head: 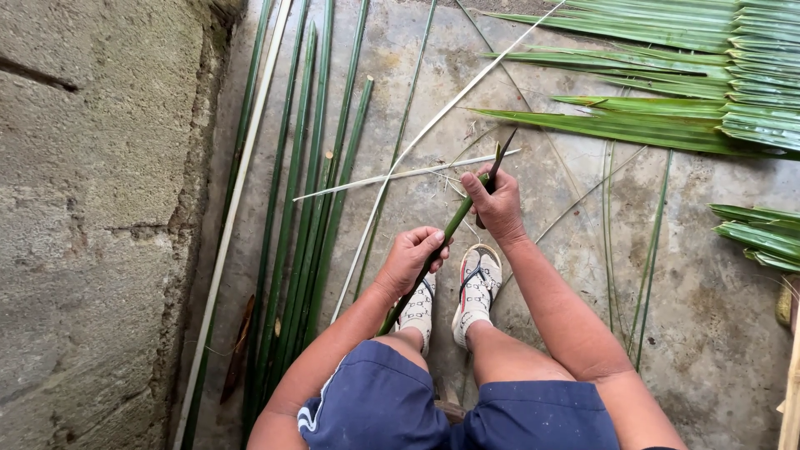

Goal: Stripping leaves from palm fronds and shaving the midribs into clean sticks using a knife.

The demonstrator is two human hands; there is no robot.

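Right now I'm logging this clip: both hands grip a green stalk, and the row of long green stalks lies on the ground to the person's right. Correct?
Not quite. The head view shows the row of long green stalks to the person's left, beside the wall. The left hand and right hand do grip a green stalk.

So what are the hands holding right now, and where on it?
Both grip one green stalk: left hand around its middle, right hand near the split upper end, also holding what looks like a dark blade.
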